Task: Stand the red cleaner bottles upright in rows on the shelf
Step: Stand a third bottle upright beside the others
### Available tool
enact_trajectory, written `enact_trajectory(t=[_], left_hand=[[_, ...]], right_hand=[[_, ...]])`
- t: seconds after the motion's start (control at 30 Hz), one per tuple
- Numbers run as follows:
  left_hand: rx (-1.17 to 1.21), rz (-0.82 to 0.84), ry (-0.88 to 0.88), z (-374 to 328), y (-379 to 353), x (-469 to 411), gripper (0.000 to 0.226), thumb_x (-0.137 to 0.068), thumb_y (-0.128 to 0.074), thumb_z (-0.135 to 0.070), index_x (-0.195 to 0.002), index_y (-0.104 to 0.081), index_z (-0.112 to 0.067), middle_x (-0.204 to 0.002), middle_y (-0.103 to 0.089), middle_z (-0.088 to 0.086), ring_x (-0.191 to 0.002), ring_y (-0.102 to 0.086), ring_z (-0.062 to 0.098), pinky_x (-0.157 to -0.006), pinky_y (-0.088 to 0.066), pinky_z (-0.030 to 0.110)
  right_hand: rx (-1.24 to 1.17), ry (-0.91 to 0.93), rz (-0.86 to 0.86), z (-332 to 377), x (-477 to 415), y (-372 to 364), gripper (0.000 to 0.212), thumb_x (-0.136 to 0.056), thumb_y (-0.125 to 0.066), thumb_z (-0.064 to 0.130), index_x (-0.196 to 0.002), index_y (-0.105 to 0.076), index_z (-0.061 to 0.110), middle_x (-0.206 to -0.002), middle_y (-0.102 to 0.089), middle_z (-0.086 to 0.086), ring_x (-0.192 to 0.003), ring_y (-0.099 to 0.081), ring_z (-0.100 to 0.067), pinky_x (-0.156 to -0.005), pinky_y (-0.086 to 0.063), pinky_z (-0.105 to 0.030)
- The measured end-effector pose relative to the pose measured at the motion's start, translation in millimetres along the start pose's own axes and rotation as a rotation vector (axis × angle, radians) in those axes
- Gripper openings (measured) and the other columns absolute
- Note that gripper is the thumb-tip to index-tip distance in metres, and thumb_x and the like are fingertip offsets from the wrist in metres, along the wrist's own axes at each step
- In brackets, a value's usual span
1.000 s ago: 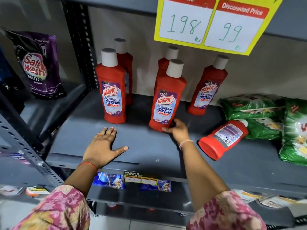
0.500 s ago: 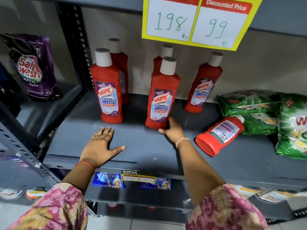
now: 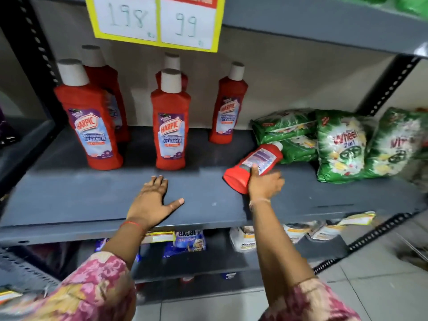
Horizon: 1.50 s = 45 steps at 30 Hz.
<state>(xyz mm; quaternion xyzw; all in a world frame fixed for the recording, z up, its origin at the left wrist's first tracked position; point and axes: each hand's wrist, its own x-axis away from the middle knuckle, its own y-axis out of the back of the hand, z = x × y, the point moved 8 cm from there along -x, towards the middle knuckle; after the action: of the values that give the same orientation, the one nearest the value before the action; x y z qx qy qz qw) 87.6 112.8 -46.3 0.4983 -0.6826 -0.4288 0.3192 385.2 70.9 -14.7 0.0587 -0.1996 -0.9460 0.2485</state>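
Note:
Several red cleaner bottles with white caps stand upright on the grey shelf (image 3: 69,195): a front-left bottle (image 3: 90,126) with another bottle (image 3: 111,89) behind it, a middle bottle (image 3: 171,126) hiding one at the back, and a lone bottle (image 3: 228,112) further right. One more red bottle (image 3: 264,156) lies on its side, cap against the green packs. My right hand (image 3: 264,184) grips this lying bottle near its base, thumb across the label. My left hand (image 3: 151,202) rests flat on the shelf with fingers spread.
Green detergent packs (image 3: 340,144) are piled on the right part of the shelf, touching the lying bottle's cap. A yellow price sign (image 3: 157,19) hangs from the shelf above. Small packets (image 3: 187,242) lie on the lower shelf. A black upright post (image 3: 39,54) stands at left.
My right hand has left the middle upright bottle and moved right onto the lying bottle. The left hand has stayed flat on the shelf. The view has shifted right.

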Motion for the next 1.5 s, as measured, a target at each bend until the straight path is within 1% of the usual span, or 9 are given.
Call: enact_trajectory(t=[0.17,0.3,0.43,0.57,0.83,1.1,1.17,1.27,1.5], left_hand=[[-0.013,-0.004,-0.012,-5,-2,-6,0.084,-0.081,-0.05,-0.057,-0.143,-0.022,-0.008,-0.156,-0.017,0.011,-0.145,-0.01,0.023,-0.119,-0.012,0.035],[-0.016,0.0,-0.013,-6,-3,-5,0.088,-0.078,-0.047,-0.064,-0.143,-0.023,-0.009,-0.156,-0.018,0.01,-0.145,-0.01,0.022,-0.119,-0.012,0.035],[-0.015,0.001,-0.007,-4,-4,-5,0.095,-0.069,-0.035,-0.069,-0.143,-0.023,-0.011,-0.156,-0.019,0.008,-0.146,-0.009,0.021,-0.119,-0.012,0.035],[-0.002,-0.013,-0.005,-3,-5,-5,0.094,-0.069,-0.037,-0.069,-0.143,-0.023,-0.012,-0.156,-0.019,0.006,-0.146,-0.009,0.02,-0.119,-0.012,0.035],[-0.013,-0.011,-0.001,-1,-4,-5,0.107,-0.059,-0.024,-0.08,-0.144,-0.022,-0.014,-0.157,-0.017,0.004,-0.146,-0.008,0.018,-0.118,-0.011,0.034],[-0.007,-0.014,0.001,-1,-4,-6,0.108,-0.058,-0.024,-0.079,-0.144,-0.022,-0.015,-0.157,-0.017,0.004,-0.146,-0.008,0.018,-0.118,-0.011,0.033],[-0.01,-0.011,0.003,-1,-4,-6,0.113,-0.055,-0.023,-0.085,-0.144,-0.021,-0.015,-0.157,-0.017,0.004,-0.146,-0.007,0.018,-0.118,-0.011,0.033],[-0.008,-0.001,0.006,0,-4,-6,0.131,-0.042,-0.009,-0.097,-0.144,-0.02,-0.015,-0.157,-0.016,0.004,-0.146,-0.007,0.017,-0.118,-0.01,0.032],[-0.024,-0.006,0.008,-1,-4,-5,0.132,-0.04,-0.007,-0.097,-0.145,-0.019,-0.016,-0.157,-0.016,0.003,-0.146,-0.007,0.017,-0.117,-0.009,0.031]], right_hand=[[-0.073,-0.212,0.388,-14,-53,-39,0.081,-0.04,-0.084,0.038,-0.107,-0.059,0.002,-0.106,-0.066,-0.008,-0.094,-0.064,-0.028,-0.085,-0.054,-0.044],[-0.255,-0.352,0.567,-9,-36,-44,0.032,-0.065,-0.075,0.009,-0.093,-0.061,0.008,-0.058,-0.066,0.002,-0.053,-0.062,-0.013,-0.049,-0.052,-0.025],[-0.376,-0.415,0.663,-14,-22,-41,0.019,-0.067,-0.07,-0.002,-0.081,-0.059,0.007,-0.039,-0.063,0.005,-0.035,-0.059,-0.008,-0.033,-0.043,-0.014],[-0.468,-0.282,0.63,11,-25,-37,0.025,-0.062,-0.068,-0.015,-0.08,-0.06,0.001,-0.043,-0.065,0.003,-0.038,-0.059,-0.009,-0.037,-0.048,-0.017],[-0.457,0.111,0.634,65,-42,-63,0.052,-0.056,-0.067,-0.023,-0.097,-0.054,0.008,-0.107,-0.062,-0.017,-0.091,-0.059,-0.025,-0.079,-0.05,-0.039],[-0.357,0.245,0.707,54,-48,-73,0.062,-0.059,-0.071,-0.015,-0.114,-0.05,0.002,-0.119,-0.059,-0.02,-0.078,-0.063,0.001,-0.07,-0.052,-0.011],[-0.304,0.308,0.615,49,-42,-66,0.082,-0.054,-0.081,0.0,-0.126,-0.041,0.002,-0.129,-0.052,-0.022,-0.101,-0.058,-0.017,-0.084,-0.048,-0.012],[-0.093,0.35,0.403,30,-19,-65,0.134,-0.037,-0.09,0.031,-0.142,-0.012,0.005,-0.142,-0.03,-0.023,-0.13,-0.028,-0.034,-0.11,-0.024,-0.039],[0.127,0.245,0.095,28,-3,-72,0.122,-0.051,-0.081,0.047,-0.14,-0.012,0.001,-0.121,-0.041,-0.024,-0.115,-0.036,-0.04,-0.098,-0.035,-0.049]])
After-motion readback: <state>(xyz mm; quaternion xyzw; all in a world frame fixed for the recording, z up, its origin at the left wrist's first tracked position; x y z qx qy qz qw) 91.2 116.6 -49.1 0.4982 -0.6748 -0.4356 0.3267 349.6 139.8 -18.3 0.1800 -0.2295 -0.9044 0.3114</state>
